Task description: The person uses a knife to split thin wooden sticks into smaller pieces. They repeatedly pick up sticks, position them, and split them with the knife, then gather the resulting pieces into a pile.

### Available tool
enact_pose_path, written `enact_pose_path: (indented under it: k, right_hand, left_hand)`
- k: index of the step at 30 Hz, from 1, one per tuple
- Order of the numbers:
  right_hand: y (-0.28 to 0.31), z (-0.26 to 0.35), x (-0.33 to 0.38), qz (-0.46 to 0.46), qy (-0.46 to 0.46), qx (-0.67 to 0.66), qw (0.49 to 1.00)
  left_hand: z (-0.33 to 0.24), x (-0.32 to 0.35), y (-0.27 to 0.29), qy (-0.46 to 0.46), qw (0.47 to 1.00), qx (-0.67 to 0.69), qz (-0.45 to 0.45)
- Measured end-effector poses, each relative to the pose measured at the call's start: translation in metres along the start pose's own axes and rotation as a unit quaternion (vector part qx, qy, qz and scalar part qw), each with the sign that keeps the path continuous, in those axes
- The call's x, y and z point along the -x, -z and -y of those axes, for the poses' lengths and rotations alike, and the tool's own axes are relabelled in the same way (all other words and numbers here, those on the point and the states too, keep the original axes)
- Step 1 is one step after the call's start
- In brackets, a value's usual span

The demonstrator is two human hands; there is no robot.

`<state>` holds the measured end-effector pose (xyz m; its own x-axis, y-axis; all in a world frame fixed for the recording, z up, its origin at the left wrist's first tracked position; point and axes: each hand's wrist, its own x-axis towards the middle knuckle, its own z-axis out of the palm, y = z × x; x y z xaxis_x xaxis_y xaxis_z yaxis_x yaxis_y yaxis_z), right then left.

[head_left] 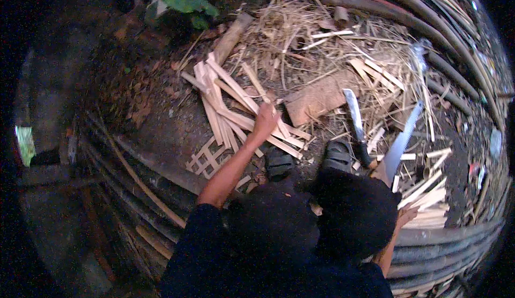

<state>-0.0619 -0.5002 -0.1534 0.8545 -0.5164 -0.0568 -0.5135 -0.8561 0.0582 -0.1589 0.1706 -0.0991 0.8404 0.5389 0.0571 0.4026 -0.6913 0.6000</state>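
1. Wooden strips (241, 120) are lying in a loose, crossed pile on the ground, ahead of the person and to the left. Many are slanting from far left to near right; some at the left side are running more nearly straight away from the person.
2. The left hand (266, 120) is resting at the pile's right side, fingers pointing away from the person. I cannot tell whether they are clamped on a strip or only touching.
3. The right hand (407, 216) is lying against the left edge of a second stack of strips (429, 212). The person's knee is hiding part of it, so I cannot tell how its fingers are closing.
4. In that stack, the upper strips are slanting from near left to far right; the lower ones are lying more nearly sideways.
5. Between the two heaps, a long knife (352, 110) is pointing its tip away from the person, and a saw (405, 137) is leaning its line toward the far right.
6. Dark soil (155, 118) is leaving room left of the pile. A thick board (316, 101) is bordering its right, sandals (337, 156) its near end, and grey poles (445, 239) are edging the stack's near side.
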Motion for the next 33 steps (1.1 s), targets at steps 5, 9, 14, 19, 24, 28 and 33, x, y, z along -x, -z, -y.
enact_pose_path:
  k: [5, 9, 14, 19, 24, 28, 33]
  right_hand:
    - [0.01, 0.163, 0.049, -0.095, 0.42, -0.31, 0.848]
    - [0.011, 0.262, 0.102, 0.02, 0.506, -0.212, 0.836]
    - [0.004, 0.29, 0.104, 0.127, 0.408, -0.132, 0.894]
    - [0.011, 0.272, 0.106, 0.132, 0.413, -0.188, 0.881]
    - [0.021, 0.241, 0.112, 0.21, 0.349, -0.352, 0.842]
    - [0.047, 0.244, 0.128, 0.272, 0.323, -0.321, 0.848]
    - [0.049, 0.234, 0.138, 0.186, 0.329, -0.338, 0.862]
  left_hand:
    - [0.12, -0.042, 0.034, 0.187, 0.97, -0.066, -0.142]
    - [0.118, -0.079, 0.02, 0.31, 0.95, -0.043, -0.02]
    - [0.177, -0.065, 0.013, 0.322, 0.94, -0.082, -0.075]
    - [0.152, -0.084, -0.002, 0.366, 0.921, -0.111, -0.069]
    - [0.119, -0.097, 0.013, 0.413, 0.906, 0.092, -0.007]
    - [0.173, -0.074, 0.035, 0.337, 0.906, 0.142, -0.211]
    - [0.1, -0.036, 0.104, 0.177, 0.894, 0.36, -0.202]
